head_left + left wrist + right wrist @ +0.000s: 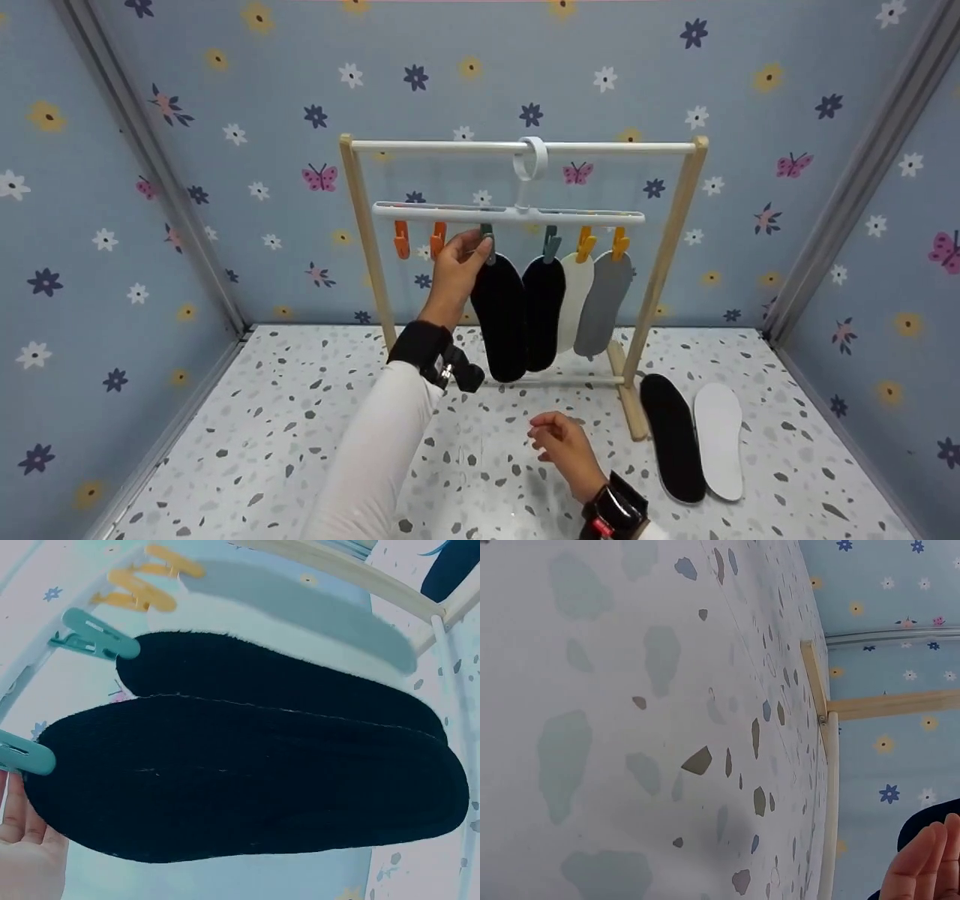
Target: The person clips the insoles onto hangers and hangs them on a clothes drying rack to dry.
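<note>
My left hand [454, 271] is raised to the hanger, thumb and fingers pinching a green clip [30, 755]. That clip sits on the top end of a black insole [501, 322], which hangs straight down. Right beside it another black insole [544, 311] hangs from a second green clip [552, 244], partly overlapped by the first in the left wrist view. Low in front of the rack, my right hand [564, 448] floats with loosely curled fingers and holds nothing.
A white clip hanger [457, 214] hangs from the wooden rack's white bar [435, 145]. Orange clips [402, 240] dangle at its left; yellow clips [586, 244] hold a cream insole [574, 300] and a grey insole [604, 307]. Black [673, 442] and white [720, 442] insoles lie at right.
</note>
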A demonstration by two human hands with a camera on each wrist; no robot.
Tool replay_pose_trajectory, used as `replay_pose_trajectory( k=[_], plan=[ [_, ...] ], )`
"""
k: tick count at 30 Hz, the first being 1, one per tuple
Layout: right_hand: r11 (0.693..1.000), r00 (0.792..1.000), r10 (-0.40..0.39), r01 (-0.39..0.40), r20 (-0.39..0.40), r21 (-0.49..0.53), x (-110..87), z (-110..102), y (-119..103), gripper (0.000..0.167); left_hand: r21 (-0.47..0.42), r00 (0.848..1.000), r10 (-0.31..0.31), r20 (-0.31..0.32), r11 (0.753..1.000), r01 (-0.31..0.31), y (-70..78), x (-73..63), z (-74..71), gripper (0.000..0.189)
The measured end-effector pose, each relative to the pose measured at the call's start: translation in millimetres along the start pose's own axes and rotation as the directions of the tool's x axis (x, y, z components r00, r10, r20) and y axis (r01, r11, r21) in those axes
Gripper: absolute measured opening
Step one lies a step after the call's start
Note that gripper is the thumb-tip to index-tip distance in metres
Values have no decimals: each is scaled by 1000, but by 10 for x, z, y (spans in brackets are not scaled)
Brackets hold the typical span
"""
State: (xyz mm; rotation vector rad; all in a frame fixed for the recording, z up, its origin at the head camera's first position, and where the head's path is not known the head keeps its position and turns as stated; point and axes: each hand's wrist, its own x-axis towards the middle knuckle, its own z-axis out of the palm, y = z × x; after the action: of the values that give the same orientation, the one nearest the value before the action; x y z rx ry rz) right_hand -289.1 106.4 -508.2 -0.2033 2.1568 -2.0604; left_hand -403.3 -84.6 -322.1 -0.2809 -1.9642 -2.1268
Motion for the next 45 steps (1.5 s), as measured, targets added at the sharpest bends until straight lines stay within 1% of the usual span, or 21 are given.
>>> replay_pose_trajectory(
  k=[3, 8, 11, 14, 18, 20, 22, 24, 28, 31, 39, 43, 45],
  plan=[
    [1000, 1000, 8, -8, -4, 3, 19, -24, 77, 16, 1, 1000, -7, -9, 1000, 7, -34, -7, -3, 34],
    [999, 999, 29, -28, -22, 14, 19, -44, 105, 21, 8, 1000, -7, -18, 1000, 7, -81, -11, -8, 33],
    [1000, 999, 25, -24, -29, 15, -14, -53, 55, 23, 15, 1000, 0, -18, 1000, 0, -105, -18, -11, 33],
    [1000, 999, 19, -19, -29, 14, -82, -49, -56, 23, 21, 1000, -1, -22, 1000, 2, -133, -31, -18, 33],
    [1000, 999, 18, -18, -33, 5, -181, -37, -204, 19, 1, 999, -14, -31, 1000, 14, -175, -61, -50, 33],
    [1000, 999, 21, -22, -41, -5, -197, -46, -215, 17, 2, 999, -21, -40, 1000, 21, -194, -82, -70, 32],
    [1000, 999, 26, -26, -48, -10, -186, -66, -180, 14, 23, 998, -28, -57, 999, 29, -215, -107, -90, 31],
    [1000, 998, 28, -29, -51, -9, -152, -99, -99, 15, 43, 997, -27, -75, 999, 31, -239, -130, -112, 30],
    [999, 998, 32, -32, -60, -5, -81, -171, 77, 17, 45, 995, -19, -103, 999, 23, -297, -170, -172, 30],
    [1000, 997, 29, -29, -70, -8, -65, -221, 143, 21, 40, 993, -21, -114, 999, 25, -326, -188, -232, 33],
    [1000, 997, -10, 9, -76, -18, -121, -322, 164, 21, 70, 989, -10, -147, 997, 21, -300, -211, -355, 45],
    [999, 996, -15, 12, -89, -39, -157, -338, 186, 22, 82, 989, -21, -147, 996, 33, -265, -204, -386, 52],
    [999, 995, -14, 9, -99, -51, -176, -349, 199, 22, 87, 991, -16, -136, 996, 28, -247, -195, -395, 54]
  ],
)
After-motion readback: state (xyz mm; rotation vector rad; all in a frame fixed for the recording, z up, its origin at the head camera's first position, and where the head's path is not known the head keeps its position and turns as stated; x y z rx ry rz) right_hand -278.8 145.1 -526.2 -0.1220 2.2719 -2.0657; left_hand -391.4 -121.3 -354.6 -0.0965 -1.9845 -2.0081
